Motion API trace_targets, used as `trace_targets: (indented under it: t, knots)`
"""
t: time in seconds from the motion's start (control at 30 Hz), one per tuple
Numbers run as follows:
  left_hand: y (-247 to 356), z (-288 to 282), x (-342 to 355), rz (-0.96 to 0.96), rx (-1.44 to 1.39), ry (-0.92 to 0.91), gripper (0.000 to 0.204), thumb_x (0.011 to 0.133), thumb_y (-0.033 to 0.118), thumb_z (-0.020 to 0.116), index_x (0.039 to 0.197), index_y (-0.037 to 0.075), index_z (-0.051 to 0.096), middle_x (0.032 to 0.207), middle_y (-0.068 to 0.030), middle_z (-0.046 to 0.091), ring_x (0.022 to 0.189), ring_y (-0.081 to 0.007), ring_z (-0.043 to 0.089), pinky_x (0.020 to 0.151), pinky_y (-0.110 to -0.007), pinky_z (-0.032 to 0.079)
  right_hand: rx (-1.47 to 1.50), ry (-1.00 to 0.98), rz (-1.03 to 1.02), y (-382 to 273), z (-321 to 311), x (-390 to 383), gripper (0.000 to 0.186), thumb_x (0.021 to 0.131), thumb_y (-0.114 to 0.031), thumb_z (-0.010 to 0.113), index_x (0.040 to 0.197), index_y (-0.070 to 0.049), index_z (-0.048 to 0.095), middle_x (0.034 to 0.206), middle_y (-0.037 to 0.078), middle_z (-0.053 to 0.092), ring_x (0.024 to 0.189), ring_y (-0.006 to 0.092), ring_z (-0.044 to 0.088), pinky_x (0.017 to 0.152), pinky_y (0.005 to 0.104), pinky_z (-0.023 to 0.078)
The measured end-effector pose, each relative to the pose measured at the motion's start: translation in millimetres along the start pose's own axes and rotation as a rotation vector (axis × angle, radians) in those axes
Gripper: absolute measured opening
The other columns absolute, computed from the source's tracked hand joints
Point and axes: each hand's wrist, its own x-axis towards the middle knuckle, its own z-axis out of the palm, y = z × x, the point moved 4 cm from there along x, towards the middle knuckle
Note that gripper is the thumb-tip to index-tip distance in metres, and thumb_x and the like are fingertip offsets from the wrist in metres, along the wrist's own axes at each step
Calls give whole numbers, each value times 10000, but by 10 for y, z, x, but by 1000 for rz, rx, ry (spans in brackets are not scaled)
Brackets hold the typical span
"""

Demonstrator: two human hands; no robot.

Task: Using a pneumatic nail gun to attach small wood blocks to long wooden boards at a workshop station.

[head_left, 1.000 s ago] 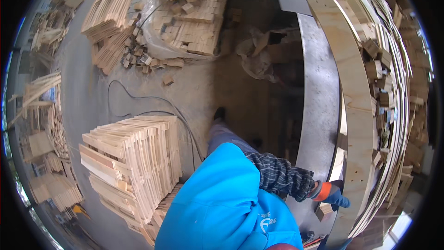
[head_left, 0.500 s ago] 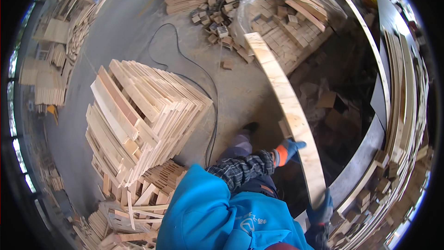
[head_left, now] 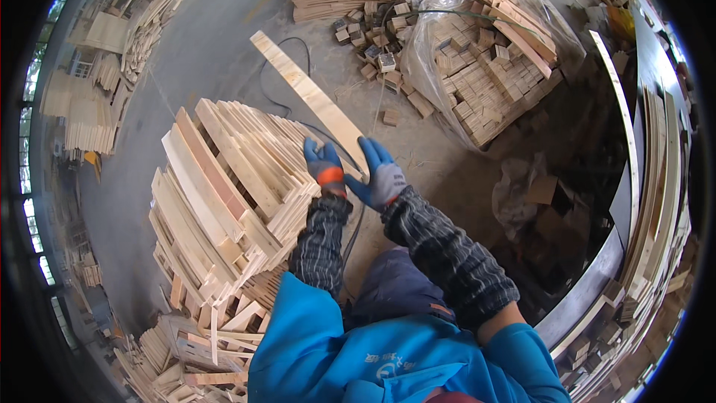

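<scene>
A long, pale wooden board (head_left: 309, 93) slants up and to the left over the floor beside a wood stack. My right hand (head_left: 379, 174), in a blue and grey glove, grips its near end, with fingers on the right edge and the thumb at the end. My left hand (head_left: 325, 164), in a blue glove with an orange band, is at the board's left edge near that end. Its visible fingers are raised and apart; its thumb is hidden. Just left of this hand rises the tall stack of wooden strips (head_left: 231, 179).
A black cable (head_left: 350, 235) runs over the floor near my legs. Wood blocks on a plastic-wrapped pallet (head_left: 477, 130) stand ahead right. Long strips (head_left: 656, 164) line the right side on a metal surface (head_left: 578, 295). Loose scraps (head_left: 201, 354) lie at lower left.
The board has swung from my right over to the left, toward the stack. Both hands moved left with it and are now close together at its near end.
</scene>
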Motion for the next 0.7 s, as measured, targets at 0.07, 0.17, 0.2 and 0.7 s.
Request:
trace_targets:
  t: [0.07,0.17,0.2,0.7]
  knots:
    - [-327,-3,-557,-109,20,-142,666,1027,145,695,1590,-90,428,1472,-224,608,1333,-294,613,1130,-414,504,-73,-101,40,219,-83,-377,833,920,-363,809,1584,7,468,1557,310,545,1437,467,547,1200,505,465]
    - [-813,-140,-1548,-396,193,-185,649,959,154,729,1529,-79,524,1414,-256,669,1212,-343,679,1056,-419,545,-27,-199,276,956,-486,-1297,789,922,-347,799,1557,17,502,1497,306,606,1360,455,621,1132,503,521]
    - [-907,-115,-1805,-404,267,-256,652,928,163,744,1508,-69,558,1377,-263,699,1127,-365,728,998,-432,582,-10,-211,316,1247,-710,-1678,757,915,-332,801,1523,36,540,1388,299,685,1299,440,671,1078,494,557]
    - [-916,1588,-2189,-662,194,-1191,451,1037,226,631,1480,146,631,1132,-59,735,895,-237,682,744,-455,559,114,1047,1277,1057,-1371,-7037,540,1000,-197,789,1472,15,634,1310,202,762,1211,242,729,1064,382,572]
